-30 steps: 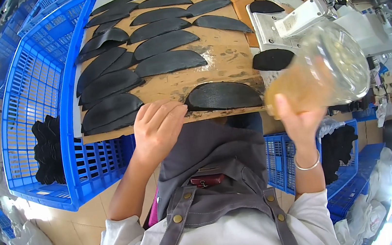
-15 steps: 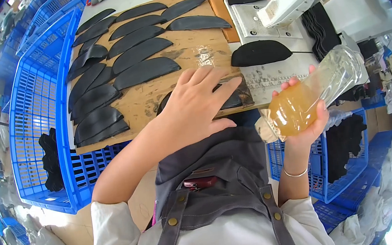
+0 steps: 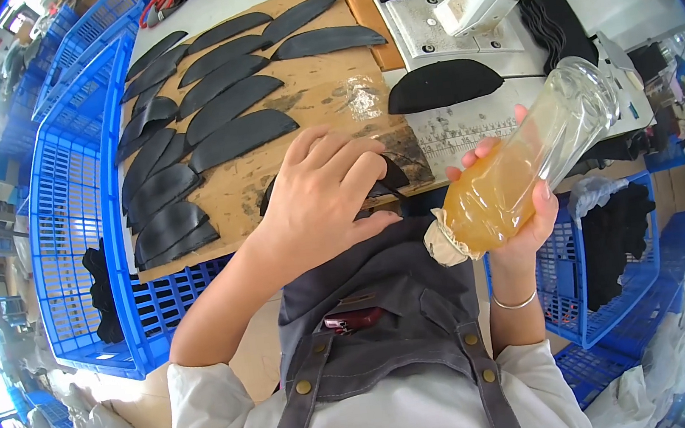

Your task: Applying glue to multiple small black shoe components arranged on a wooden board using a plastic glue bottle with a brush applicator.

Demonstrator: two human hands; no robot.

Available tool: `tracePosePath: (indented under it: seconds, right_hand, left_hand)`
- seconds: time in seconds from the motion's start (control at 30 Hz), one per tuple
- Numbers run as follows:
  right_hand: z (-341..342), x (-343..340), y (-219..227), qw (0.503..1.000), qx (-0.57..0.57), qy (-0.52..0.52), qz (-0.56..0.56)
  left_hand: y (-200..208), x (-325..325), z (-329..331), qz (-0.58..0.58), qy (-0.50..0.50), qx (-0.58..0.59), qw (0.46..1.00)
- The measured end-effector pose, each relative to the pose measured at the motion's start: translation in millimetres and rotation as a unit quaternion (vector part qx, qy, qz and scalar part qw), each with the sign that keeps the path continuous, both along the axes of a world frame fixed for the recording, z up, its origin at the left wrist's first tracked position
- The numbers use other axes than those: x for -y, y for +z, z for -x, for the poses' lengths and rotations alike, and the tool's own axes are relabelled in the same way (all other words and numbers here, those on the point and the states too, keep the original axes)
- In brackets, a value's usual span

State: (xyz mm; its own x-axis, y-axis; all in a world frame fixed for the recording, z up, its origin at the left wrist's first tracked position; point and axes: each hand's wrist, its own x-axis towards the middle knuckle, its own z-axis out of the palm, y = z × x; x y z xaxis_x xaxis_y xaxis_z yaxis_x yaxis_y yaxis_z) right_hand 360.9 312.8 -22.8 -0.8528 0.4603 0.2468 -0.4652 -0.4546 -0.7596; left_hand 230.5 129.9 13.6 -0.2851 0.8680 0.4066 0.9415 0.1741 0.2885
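Grips a bottle of amber liquid (image 3: 494, 195) in the right hand (image 3: 525, 241), right of centre, with fingers closed around it and wrapped mouth (image 3: 446, 240) toward the lower left. Holds the left hand (image 3: 319, 195) mid-frame over a black curved piece (image 3: 394, 175) at the brown board's (image 3: 318, 84) lower edge, with fingers loosely bent and parted; cannot tell whether pinching it.

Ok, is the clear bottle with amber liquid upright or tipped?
The clear bottle is tipped, mouth down: amber liquid sits at its beige-wrapped mouth end, while the base end looks empty.
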Motion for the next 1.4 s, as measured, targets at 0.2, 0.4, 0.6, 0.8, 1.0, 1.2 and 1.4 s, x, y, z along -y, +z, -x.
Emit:
tracePosePath:
  seconds: [0.2, 0.4, 0.6, 0.8, 1.0, 1.2, 1.4]
  right_hand:
    - [7, 12, 3, 0.995, -0.023, 0.08, 0.061]
    - [5, 15, 3, 0.998, -0.008, 0.061, 0.0]
    - [9, 19, 6, 0.996, 0.002, 0.067, 0.052]
    - [17, 20, 5, 0.996, -0.007, 0.082, 0.032]
    - [15, 19, 5, 0.996, -0.011, 0.08, 0.032]
    - [9, 17, 5, 0.998, 0.003, 0.065, -0.009]
    - [7, 16, 4, 0.997, -0.008, 0.076, -0.01]
  left_hand:
    - [-17, -1, -5, -0.029, 0.028, -0.043, 0.998]
    - [-18, -1, -6, -0.039, 0.039, -0.072, 0.996]
    - [-23, 7, -4, -0.064, 0.029, -0.107, 0.992]
    - [-16, -12, 4, -0.056, -0.014, -0.041, 0.997]
    - [-22, -19, 9, -0.078, -0.026, -0.024, 0.996]
    - [-19, -17, 11, -0.087, -0.049, 0.038, 0.994]
    - [-13, -9, 9, -0.073, -0.024, 0.043, 0.996]
